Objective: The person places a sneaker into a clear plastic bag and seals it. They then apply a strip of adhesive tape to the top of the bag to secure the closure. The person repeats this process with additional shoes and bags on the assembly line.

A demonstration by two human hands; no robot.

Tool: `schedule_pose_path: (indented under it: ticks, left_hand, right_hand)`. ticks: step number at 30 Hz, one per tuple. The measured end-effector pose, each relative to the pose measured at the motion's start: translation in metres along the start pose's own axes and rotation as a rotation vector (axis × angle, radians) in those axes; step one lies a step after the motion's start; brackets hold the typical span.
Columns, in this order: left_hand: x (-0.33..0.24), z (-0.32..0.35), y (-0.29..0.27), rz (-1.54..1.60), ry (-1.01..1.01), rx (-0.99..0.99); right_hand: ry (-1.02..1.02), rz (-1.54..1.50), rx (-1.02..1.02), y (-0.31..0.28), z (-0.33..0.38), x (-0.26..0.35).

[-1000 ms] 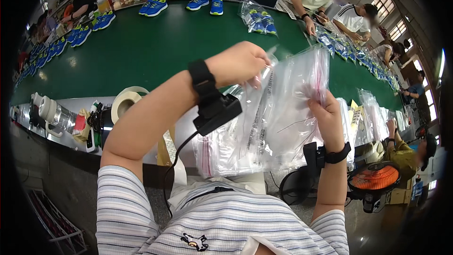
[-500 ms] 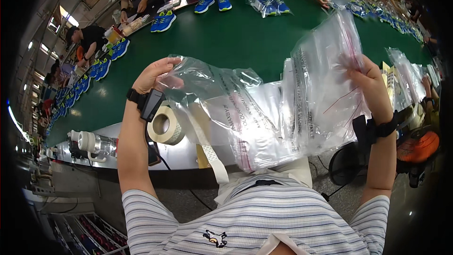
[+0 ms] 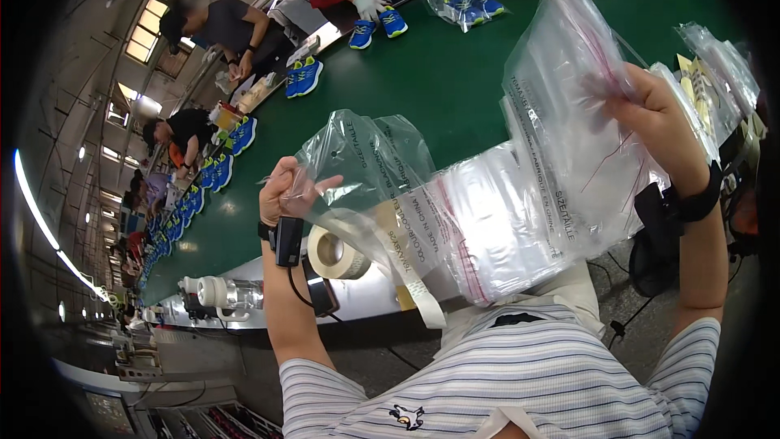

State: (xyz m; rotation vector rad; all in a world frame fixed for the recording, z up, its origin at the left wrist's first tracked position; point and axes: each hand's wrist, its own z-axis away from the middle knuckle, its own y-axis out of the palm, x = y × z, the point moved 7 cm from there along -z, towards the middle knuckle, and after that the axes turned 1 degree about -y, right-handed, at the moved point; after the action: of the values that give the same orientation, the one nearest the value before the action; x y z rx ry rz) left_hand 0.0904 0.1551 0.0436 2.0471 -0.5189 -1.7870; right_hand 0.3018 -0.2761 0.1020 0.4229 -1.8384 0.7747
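My left hand (image 3: pixel 286 189) pinches the edge of a clear plastic bag (image 3: pixel 370 167) printed with dark lettering, raised above the bench. On the right, my right hand (image 3: pixel 656 118) is closed on a bundle of clear zip bags (image 3: pixel 561 114) with red seal lines, held upright. Between the hands a stack of similar bags (image 3: pixel 496 215) lies flat on the bench, partly overlapped by the held ones. Just below my left hand stands a roll of pale stickers (image 3: pixel 337 252); its loose strip (image 3: pixel 422 302) hangs past the bench edge.
Beyond the bench runs a green conveyor belt (image 3: pixel 366 85) carrying blue shoes (image 3: pixel 305 77) and a bagged pair (image 3: pixel 471 6). A clear bottle (image 3: pixel 231 294) and a phone (image 3: pixel 323 297) are at left. More bags (image 3: pixel 723 65) stand at right. Co-workers (image 3: pixel 231 28) line the far side.
The whole view has swung, so the scene sits further right and tilted. The bag in my left hand has shifted and its print is turned. A co-worker's gloved hand now touches a shoe.
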Motion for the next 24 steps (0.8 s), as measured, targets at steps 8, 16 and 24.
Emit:
schedule_pose_path:
  ticks: [8,16,24]
  left_hand:
    - [-0.023,-0.016,0.059,-0.626,-0.243,-0.229]
    - [-0.035,-0.050,0.222,-1.603,0.176,0.213]
    - [0.032,-0.019,0.318,-2.031,0.511,0.779]
  right_hand:
    - [-0.043,-0.013,0.027,-0.004,-0.007,0.003]
    - [-0.020,0.023,0.125,-0.013,-0.015,0.000]
    - [0.106,0.041,0.186,-0.002,-0.014,0.006]
